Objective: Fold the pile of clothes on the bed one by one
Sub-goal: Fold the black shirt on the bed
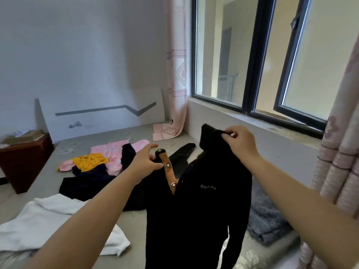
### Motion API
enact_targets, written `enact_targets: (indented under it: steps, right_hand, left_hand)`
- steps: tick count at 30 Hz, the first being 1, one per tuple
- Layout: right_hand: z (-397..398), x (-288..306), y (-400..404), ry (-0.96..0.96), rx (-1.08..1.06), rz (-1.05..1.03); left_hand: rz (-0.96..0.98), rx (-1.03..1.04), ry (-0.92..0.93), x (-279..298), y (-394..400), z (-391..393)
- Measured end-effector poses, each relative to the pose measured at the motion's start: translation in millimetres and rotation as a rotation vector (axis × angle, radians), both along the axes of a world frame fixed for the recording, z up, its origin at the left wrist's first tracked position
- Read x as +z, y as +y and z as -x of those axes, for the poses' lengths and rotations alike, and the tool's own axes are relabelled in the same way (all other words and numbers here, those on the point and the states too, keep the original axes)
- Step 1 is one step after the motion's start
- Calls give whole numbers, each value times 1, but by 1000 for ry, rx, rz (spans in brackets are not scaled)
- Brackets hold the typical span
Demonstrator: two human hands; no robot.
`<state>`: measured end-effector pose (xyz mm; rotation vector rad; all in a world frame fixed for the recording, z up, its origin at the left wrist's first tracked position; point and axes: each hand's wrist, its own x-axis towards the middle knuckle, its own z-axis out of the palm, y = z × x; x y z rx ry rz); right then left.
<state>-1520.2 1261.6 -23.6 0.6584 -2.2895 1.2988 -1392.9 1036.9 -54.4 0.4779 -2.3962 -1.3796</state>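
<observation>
A black top (196, 210) with a tan button placket and small chest lettering hangs in the air over the bed (48, 171). My right hand (240, 141) pinches its collar at the upper right. My left hand (144, 161) grips the garment beside the placket at the upper left. Behind it on the bed lie a pile of pink, yellow and dark clothes (97, 162), more black clothing (87, 188) and a white garment (50, 226) at the near left.
A grey folded cloth (266, 216) lies on the bed at the right, under the window sill (252, 121). Curtains (338, 171) hang at the right edge and in the far corner. A brown wooden cabinet (21, 162) stands at the left. A pink cloth (165, 131) lies far back.
</observation>
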Motion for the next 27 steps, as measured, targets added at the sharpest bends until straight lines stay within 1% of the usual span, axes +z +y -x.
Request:
enact_targets:
  steps: [2, 4, 5, 6, 7, 8, 10, 11, 12, 15, 18, 20, 22, 24, 25, 26, 27]
  right_hand:
    - [2, 7, -2, -151, 53, 300]
    - [9, 12, 1, -282, 100, 498]
    - [12, 14, 3, -324, 124, 544]
    - [13, 16, 5, -353, 147, 577]
    - [15, 17, 6, -372, 166, 611]
    - [15, 17, 7, -385, 183, 645]
    - [15, 17, 8, -415, 218, 678]
    - [15, 17, 8, -434, 240, 681]
    - [15, 16, 8, -457, 270, 690]
    - [16, 17, 9, -535, 372, 733]
    - [16, 21, 11, -553, 426, 705]
    - [16, 22, 12, -535, 440, 642]
    - [15, 22, 15, -505, 422, 523]
    - [15, 21, 19, -467, 390, 419]
    - [15, 19, 23, -450, 370, 381]
    - [14, 19, 27, -418, 350, 347]
    - [12, 18, 31, -385, 337, 309]
  left_hand:
    - [48, 4, -179, 0, -1, 3]
    - [50, 4, -435, -6, -5, 1]
    - [-5, 9, -545, -11, -7, -1]
    - [-103, 4, -611, -16, -9, -4]
    - [-235, -13, -611, -21, -9, -7]
    - [-388, -36, -532, -25, -7, -8]
    - [-637, -90, -245, -32, -5, -8]
    - [-691, -126, -124, -32, -3, -6]
    - [-709, -164, -47, -30, 0, -5]
    - [-661, -286, 26, -21, 11, 0]
    - [-578, -399, 88, -6, 17, 6]
    - [-545, -481, 75, 1, 18, 9]
    - [-546, -491, 27, 7, 17, 7]
    - [-547, -352, 66, 8, 15, 6]
    - [-482, -231, 132, 6, 11, 4]
    - [-355, -105, 226, 6, 5, 1]
    - [-184, -2, 325, 5, -1, -4]
